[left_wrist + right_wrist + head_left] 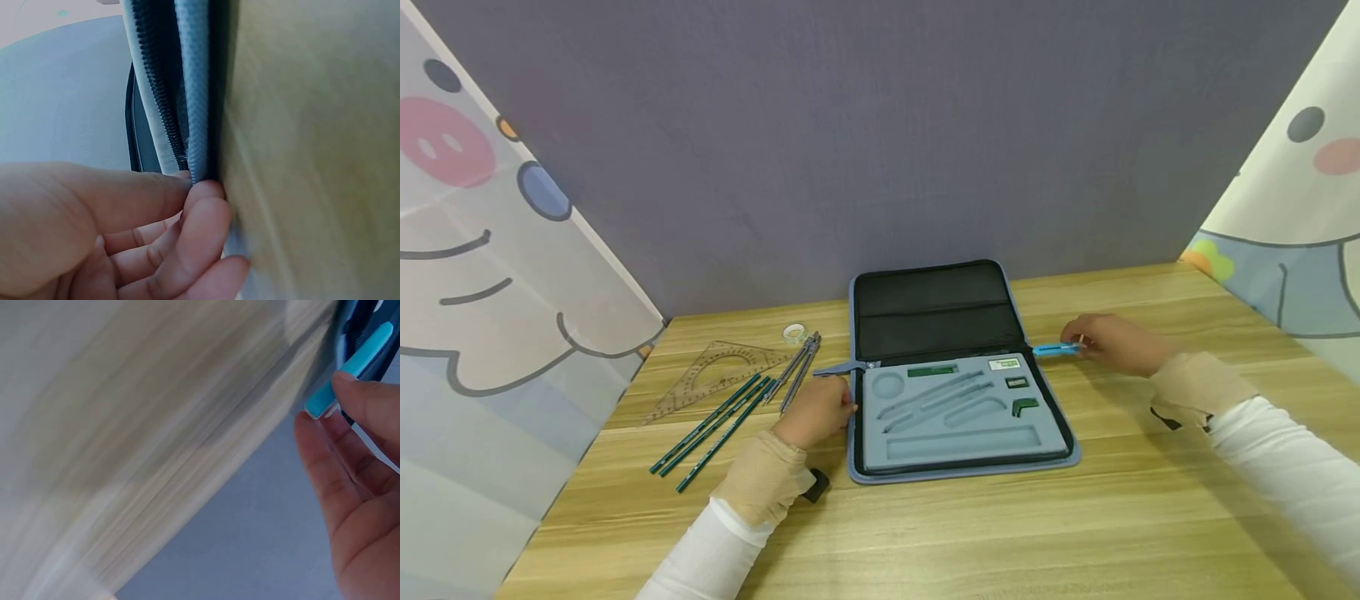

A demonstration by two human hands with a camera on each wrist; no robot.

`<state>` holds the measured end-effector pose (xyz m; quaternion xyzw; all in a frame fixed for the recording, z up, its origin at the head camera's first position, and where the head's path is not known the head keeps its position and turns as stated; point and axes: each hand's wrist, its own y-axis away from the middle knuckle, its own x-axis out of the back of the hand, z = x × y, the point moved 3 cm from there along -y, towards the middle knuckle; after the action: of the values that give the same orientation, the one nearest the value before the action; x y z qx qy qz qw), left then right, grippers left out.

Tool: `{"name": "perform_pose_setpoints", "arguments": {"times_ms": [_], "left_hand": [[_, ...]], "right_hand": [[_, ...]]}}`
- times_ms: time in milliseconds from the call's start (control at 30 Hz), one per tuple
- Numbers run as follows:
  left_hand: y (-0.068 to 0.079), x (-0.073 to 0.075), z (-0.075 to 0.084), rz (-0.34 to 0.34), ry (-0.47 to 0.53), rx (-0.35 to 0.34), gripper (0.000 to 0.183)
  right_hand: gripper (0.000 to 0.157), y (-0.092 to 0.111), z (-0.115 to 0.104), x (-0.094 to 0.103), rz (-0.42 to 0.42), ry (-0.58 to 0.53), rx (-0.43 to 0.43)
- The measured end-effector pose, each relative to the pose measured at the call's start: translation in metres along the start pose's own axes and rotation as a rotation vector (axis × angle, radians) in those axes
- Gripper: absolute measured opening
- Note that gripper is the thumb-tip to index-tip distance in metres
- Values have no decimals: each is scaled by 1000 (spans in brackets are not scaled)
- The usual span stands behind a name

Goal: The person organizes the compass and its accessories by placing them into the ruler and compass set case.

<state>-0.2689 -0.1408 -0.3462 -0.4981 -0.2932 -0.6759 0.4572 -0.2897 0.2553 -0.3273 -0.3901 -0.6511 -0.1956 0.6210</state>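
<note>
A blue zip case (966, 477) lies unfolded on the table, its black lid (932, 308) laid back. In its grey-blue foam tray (955, 450) are shaped hollows, a white-and-green eraser (1003, 364), a small sharpener (1017, 382) and green pieces (1024, 406). My left hand (820, 408) pinches the case's left rim (195, 94) between thumb and fingers. Right of the case, my right hand (1116, 343) holds a slim bright-blue stick-shaped thing (359, 369) between thumb and fingers. Its exact kind cannot be told. Its far end reaches the case's right edge in the head view.
Left of the case lie several dark green pencils (715, 432), a metal compass (801, 367), a clear set square (700, 375) and a tape roll (793, 333). A blue zip-pull strap (838, 368) sticks out leftwards. A grey panel (850, 150) rises behind the table.
</note>
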Motion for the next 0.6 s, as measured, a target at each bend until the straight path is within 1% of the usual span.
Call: {"name": "perform_pose_setpoints", "arguments": {"times_ms": [100, 300, 500, 600], "left_hand": [[0, 0, 0, -2, 8, -1, 26], [0, 1, 1, 4, 7, -12, 27], [0, 1, 1, -7, 15, 9, 24], [0, 1, 1, -5, 18, 6, 24]], "right_hand": [[23, -3, -7, -1, -2, -3, 3], [25, -9, -20, -5, 13, -28, 48], [24, -16, -36, -10, -31, -81, 39], [25, -18, -44, -11, -52, -93, 43]]}}
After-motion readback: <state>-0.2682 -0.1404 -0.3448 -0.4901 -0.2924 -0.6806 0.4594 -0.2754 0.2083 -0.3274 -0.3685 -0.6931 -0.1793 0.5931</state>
